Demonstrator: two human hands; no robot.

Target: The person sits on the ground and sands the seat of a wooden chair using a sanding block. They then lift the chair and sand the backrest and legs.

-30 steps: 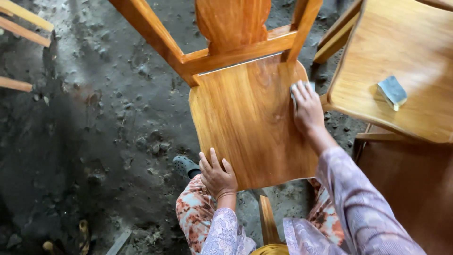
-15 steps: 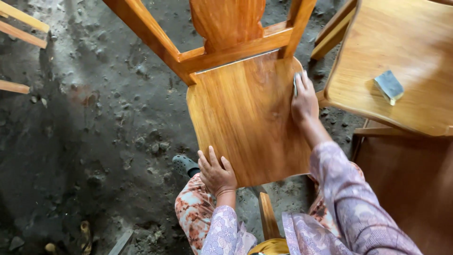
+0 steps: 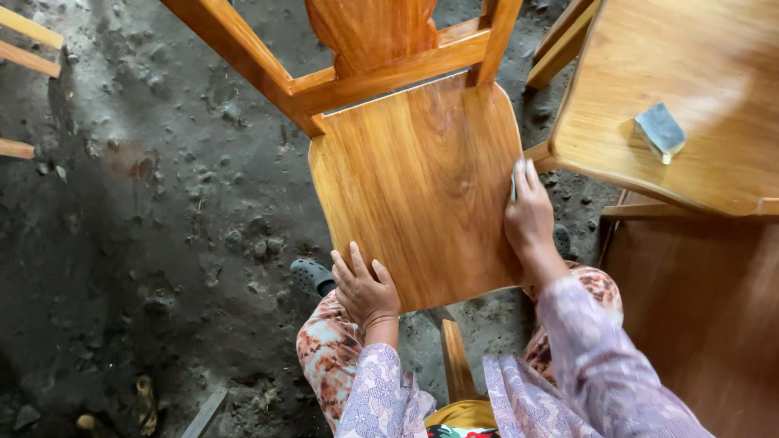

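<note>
Head view showed the wooden chair seat at centre frame, its backrest rails on the far side and its near edge just above the person's patterned knees. The right hand lay flat along the seat's right edge, fingers together and pressed down on a thin pale sheet, of which only a sliver showed, so I could not tell what it was. The left hand rested on the near left corner of the seat, fingers slightly spread, bracing rather than gripping anything.

I judged the chief risk to be the sheet slipping out from under the right fingers, since they pressed it so close to the rim. The chair could also tip or skid on the rough dirt floor if the left hand eased its hold.

To the right stood a second wooden seat, close to the first, with a grey sanding block lying on it; a wide stroke could knock the right elbow against it.
</note>
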